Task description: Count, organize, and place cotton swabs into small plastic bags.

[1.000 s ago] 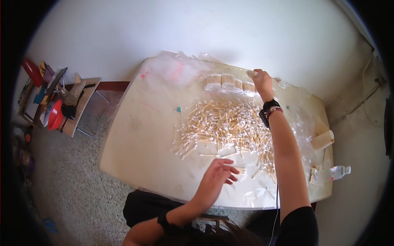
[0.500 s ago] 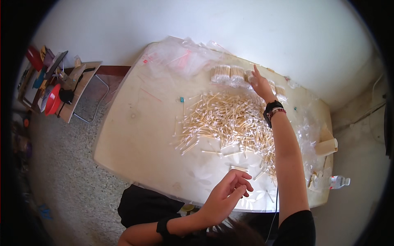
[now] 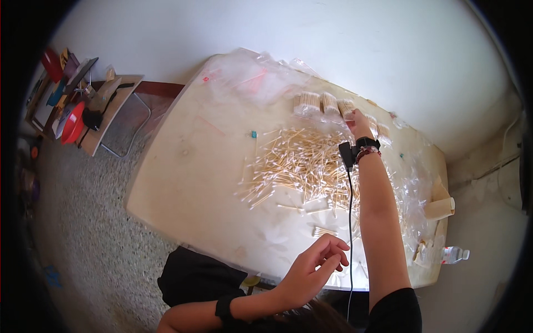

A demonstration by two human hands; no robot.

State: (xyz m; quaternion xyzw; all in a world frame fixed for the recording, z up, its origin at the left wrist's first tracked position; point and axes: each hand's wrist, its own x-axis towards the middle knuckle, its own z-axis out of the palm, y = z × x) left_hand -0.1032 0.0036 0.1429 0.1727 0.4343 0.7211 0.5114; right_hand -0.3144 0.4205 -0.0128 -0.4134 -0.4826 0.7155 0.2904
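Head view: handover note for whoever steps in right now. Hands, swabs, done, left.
Right hand: stretched to the far side of the table, fingertips at the bagged swab bundles; grip not visible.
Left hand: raised over the near edge, fingers curled, holding nothing visible.
Loose swabs: big heap at the table's middle, a few strays nearer.
Empty clear bags: far left corner.
Done: several bundles bagged in a row at the far edge.
Left: the heap is unpacked.
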